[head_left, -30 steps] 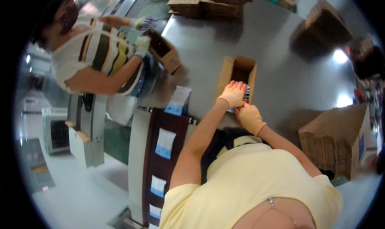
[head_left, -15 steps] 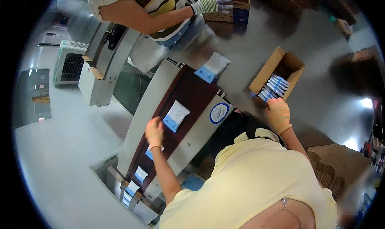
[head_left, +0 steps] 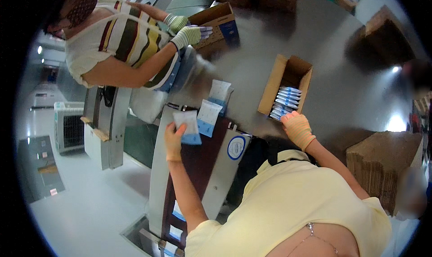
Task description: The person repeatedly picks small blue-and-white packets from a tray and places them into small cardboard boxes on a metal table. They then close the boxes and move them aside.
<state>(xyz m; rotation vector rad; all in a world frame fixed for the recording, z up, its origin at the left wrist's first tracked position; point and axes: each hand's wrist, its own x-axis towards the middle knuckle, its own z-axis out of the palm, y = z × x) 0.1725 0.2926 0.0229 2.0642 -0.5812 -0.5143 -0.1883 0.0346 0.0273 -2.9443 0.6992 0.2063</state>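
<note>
My left hand [head_left: 173, 142], in a thin orange glove, pinches a white and blue packet [head_left: 186, 125] by its left edge above the conveyor's dark belt [head_left: 198, 160]. Just right of it, another such packet [head_left: 209, 115] lies at the belt's far end, partly over one more packet [head_left: 220, 92]. My right hand [head_left: 298, 128], in a striped orange glove, is at the near end of an open cardboard carton [head_left: 273, 83]. Its fingers are bent against the near end of a row of packets [head_left: 286, 99] standing inside; what they grip is hidden.
Several packets [head_left: 175, 232] lie along the belt's near end. Across from me a co-worker [head_left: 130, 45] in striped gloves handles another carton [head_left: 227, 34]. Flattened cardboard [head_left: 382, 167] is stacked at my right. A white machine [head_left: 103, 135] stands at the left.
My left hand has moved forward along the belt and now holds a packet. My right hand stays at the carton. The view has shifted, bringing more of the co-worker into sight.
</note>
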